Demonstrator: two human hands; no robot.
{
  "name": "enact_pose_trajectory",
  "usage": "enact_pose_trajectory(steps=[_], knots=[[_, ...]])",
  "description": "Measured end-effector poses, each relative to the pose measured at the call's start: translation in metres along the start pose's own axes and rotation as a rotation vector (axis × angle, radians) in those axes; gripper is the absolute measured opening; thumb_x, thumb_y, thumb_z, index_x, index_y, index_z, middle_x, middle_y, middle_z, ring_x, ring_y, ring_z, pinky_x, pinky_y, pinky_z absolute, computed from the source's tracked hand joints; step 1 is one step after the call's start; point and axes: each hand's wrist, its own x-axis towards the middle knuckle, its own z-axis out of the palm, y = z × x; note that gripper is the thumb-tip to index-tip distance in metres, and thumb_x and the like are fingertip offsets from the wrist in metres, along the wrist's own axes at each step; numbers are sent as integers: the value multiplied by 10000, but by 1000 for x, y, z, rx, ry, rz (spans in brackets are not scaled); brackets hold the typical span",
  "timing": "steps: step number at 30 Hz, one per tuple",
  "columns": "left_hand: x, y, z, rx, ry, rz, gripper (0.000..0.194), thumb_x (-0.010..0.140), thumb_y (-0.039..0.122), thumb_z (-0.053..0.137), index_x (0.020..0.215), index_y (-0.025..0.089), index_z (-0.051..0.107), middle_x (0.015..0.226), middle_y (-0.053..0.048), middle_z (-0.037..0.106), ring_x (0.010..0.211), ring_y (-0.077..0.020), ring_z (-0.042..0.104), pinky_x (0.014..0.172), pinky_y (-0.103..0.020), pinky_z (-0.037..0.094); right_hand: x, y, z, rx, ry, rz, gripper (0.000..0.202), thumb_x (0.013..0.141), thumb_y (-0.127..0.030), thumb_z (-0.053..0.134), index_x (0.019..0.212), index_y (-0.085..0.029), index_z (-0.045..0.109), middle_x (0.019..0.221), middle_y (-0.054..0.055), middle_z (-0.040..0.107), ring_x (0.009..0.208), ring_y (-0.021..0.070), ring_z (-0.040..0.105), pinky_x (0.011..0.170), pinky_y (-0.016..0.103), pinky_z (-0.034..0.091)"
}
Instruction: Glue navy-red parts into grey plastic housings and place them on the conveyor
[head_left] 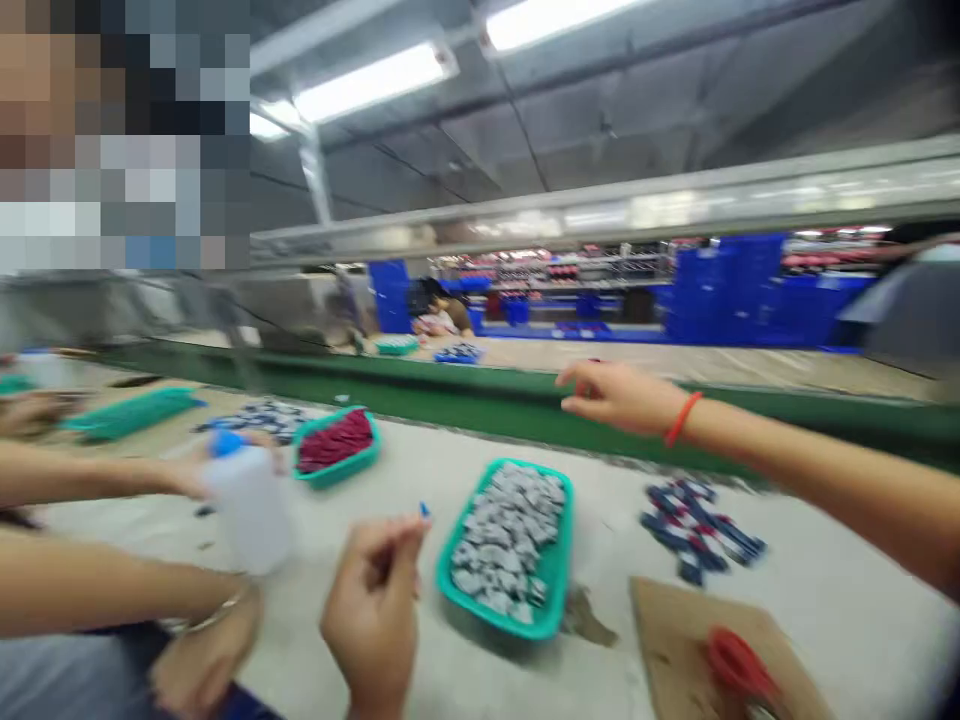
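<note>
My left hand (375, 610) is closed in a pinch, held above the table left of a teal basket (562, 590). The tip of a small blue piece (425, 511) sticks out of its fingertips; the rest is hidden. Many small grey-white pieces (502, 540) lie in that basket. My right hand (619, 395), with a red band (684, 418) at the wrist, is stretched out over the green belt (510, 395). Its fingers are bent and somewhat apart, and I see nothing between them. Dark blue, red and white pieces (697, 530) lie on the table below my right forearm.
At the left, a co-worker's hands are by a white bottle with a blue cap (251, 510). Beyond is a teal basket of dark red pieces (336, 442). Red-handled scissors (739, 660) lie on a cardboard sheet (667, 640) at the front right. Another person sits across the belt.
</note>
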Motion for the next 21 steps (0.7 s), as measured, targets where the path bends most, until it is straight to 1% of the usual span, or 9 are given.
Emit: enact_pose_trajectory(steps=[2, 5, 7, 8, 11, 13, 16, 18, 21], knots=[[-15, -7, 25, -36, -99, 11, 106, 805, 263, 669, 792, 164, 636, 646, 53, 579, 446, -65, 433, 416, -210, 376, -26, 49, -32, -90, -79, 156, 360, 967, -412, 408, 1148, -140, 561, 1071, 47, 586, 932, 179, 600, 806, 359, 498], [-7, 0, 70, -50, -277, 83, 126, 729, 231, 720, 663, 188, 622, 550, 69, 537, 424, -77, 372, 396, -233, 314, -67, 104, -61, -195, -218, 305, 395, 891, -427, 501, 1166, -147, 552, 942, 65, 638, 748, 170, 613, 690, 335, 491], [-2, 17, 104, -38, -450, 174, 235, 784, 284, 652, 585, 192, 566, 487, 71, 486, 423, -90, 386, 410, -237, 324, -94, 135, -60, -223, -318, 362, 440, 818, -419, 544, 1144, -124, 576, 903, 89, 663, 685, 198, 616, 629, 337, 472], [-3, 27, 122, -30, -576, 239, 282, 820, 308, 603, 567, 194, 554, 482, 64, 496, 441, -97, 426, 435, -237, 352, -105, 149, -53, -228, -367, 378, 445, 782, -406, 568, 1124, -123, 593, 918, 101, 671, 689, 210, 620, 625, 340, 468], [-24, 53, 177, 18, -1052, 467, 281, 847, 355, 566, 628, 192, 632, 601, 13, 649, 611, -152, 587, 578, -275, 453, -129, 184, -26, -218, -511, 392, 425, 729, -367, 623, 1086, -137, 611, 960, 96, 673, 743, 198, 624, 677, 337, 471], [-46, 62, 212, 85, -1308, 574, 187, 830, 323, 614, 725, 180, 674, 719, -20, 701, 710, -192, 630, 645, -327, 491, -139, 196, -12, -194, -592, 386, 386, 741, -357, 629, 1061, -142, 611, 940, 76, 670, 736, 169, 616, 689, 326, 470], [-75, 57, 255, 189, -1552, 624, 118, 853, 253, 610, 879, 149, 660, 880, -43, 693, 799, -193, 647, 702, -372, 536, -150, 193, -6, -135, -634, 351, 321, 781, -354, 587, 1036, -161, 620, 919, 68, 669, 729, 170, 612, 669, 310, 460], [-87, 45, 273, 224, -1669, 629, 146, 864, 251, 604, 966, 153, 639, 1009, -53, 670, 890, -197, 642, 757, -395, 548, -159, 181, -11, -80, -601, 317, 307, 829, -366, 520, 1063, -190, 613, 949, 63, 666, 780, 185, 616, 679, 307, 454], [-97, 27, 287, 231, -1760, 610, 174, 860, 259, 610, 1000, 157, 632, 1093, -67, 647, 967, -221, 625, 814, -434, 538, -173, 164, -19, -4, -517, 293, 287, 878, -362, 449, 1088, -235, 599, 983, 43, 656, 832, 198, 615, 716, 328, 445]])
